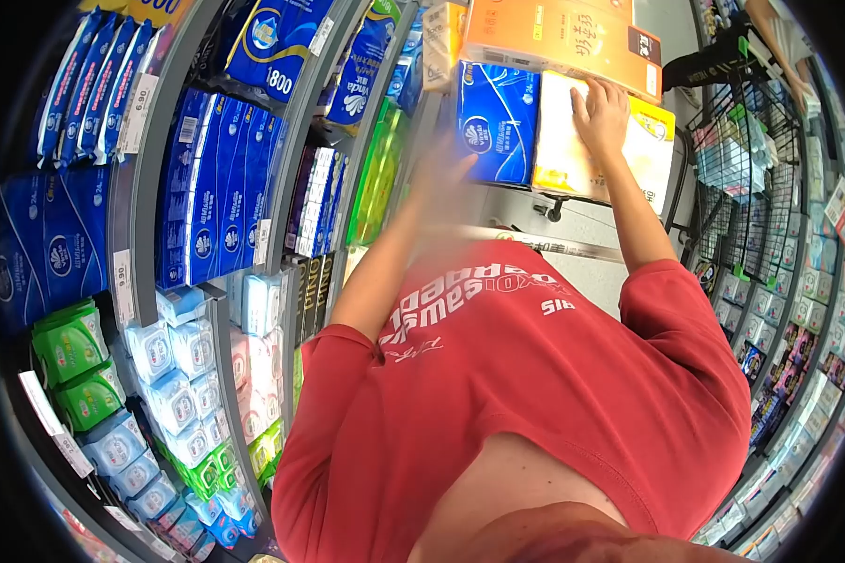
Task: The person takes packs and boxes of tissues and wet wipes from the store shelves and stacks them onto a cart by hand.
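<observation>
My right hand (603, 117) lies on top of a white and yellow pack (565, 155), fingers stretched over its upper edge. Left of that pack, right up against it, is a blue Vinda tissue pack (502, 117). My left hand (453, 174) is at the blue pack's left edge, smeared by motion, so its fingers do not show clearly. Beyond both packs sits a large orange box (563, 42) with white lettering. A smaller orange and clear pack (444, 47) stands at its left.
Shelves on the left hold blue tissue packs (221, 188), green wipes packs (70, 352) and pale blue packs (174, 399), with price tags (141, 103) along their edges. On the right are a black wire cart (746, 169) and more stocked shelves (798, 319). A person's arm (784, 47) shows at the top right.
</observation>
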The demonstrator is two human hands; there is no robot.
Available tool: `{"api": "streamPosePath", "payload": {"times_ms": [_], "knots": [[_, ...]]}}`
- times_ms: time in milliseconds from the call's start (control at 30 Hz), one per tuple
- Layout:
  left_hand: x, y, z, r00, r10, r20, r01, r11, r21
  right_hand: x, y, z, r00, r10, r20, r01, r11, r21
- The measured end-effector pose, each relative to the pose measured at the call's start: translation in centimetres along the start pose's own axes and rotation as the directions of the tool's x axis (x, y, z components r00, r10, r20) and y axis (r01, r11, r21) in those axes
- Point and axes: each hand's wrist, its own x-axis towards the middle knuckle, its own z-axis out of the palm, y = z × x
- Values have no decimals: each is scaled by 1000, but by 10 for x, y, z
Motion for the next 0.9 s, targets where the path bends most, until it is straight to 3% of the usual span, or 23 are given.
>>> {"api": "streamPosePath", "payload": {"times_ms": [100,167,200,367,467,500,567,633,700,767,800,833,900], "knots": [[-3,-7,7,994,55,-93,-51,998,43,-1,-1,3,999,24,23,-23,999,-24],[0,-31,18,971,137,-198,-92,970,223,-2,2,5,999,23,29,-23,1000,-3],[-2,-35,19,968,133,-215,-87,973,214,-2,1,6,999,30,36,-30,999,13],[-11,-34,2,938,205,-279,-114,944,309,-8,-36,-3,997,-18,-76,28,992,126],[-36,-19,-16,983,100,-154,-42,939,342,-21,-74,-7,995,-43,-94,70,949,308],[-47,-21,-21,978,88,-187,-19,939,345,-25,-97,-15,996,-53,-73,77,919,386],[-63,-27,-30,969,204,-138,-119,877,466,-46,-130,-16,996,-42,74,-12,794,608],[-75,-32,-32,948,316,-49,-233,789,568,-73,-158,-26,975,-154,161,-7,703,711],[-88,-35,-36,914,403,51,-335,677,655,-96,-174,-40,890,-297,345,-22,729,685],[-97,-22,-40,950,311,-2,-236,728,644,-122,-173,-41,809,-363,463,-41,750,660],[-96,-29,-40,975,207,84,-209,719,662,-127,-175,-48,806,-380,454,-48,722,690],[-87,-65,-23,975,224,4,-182,784,594,-136,-173,-45,790,-370,489,-68,740,669],[-88,-67,-27,981,195,4,-160,795,585,-146,-166,-43,731,-362,578,-120,766,631]]}}
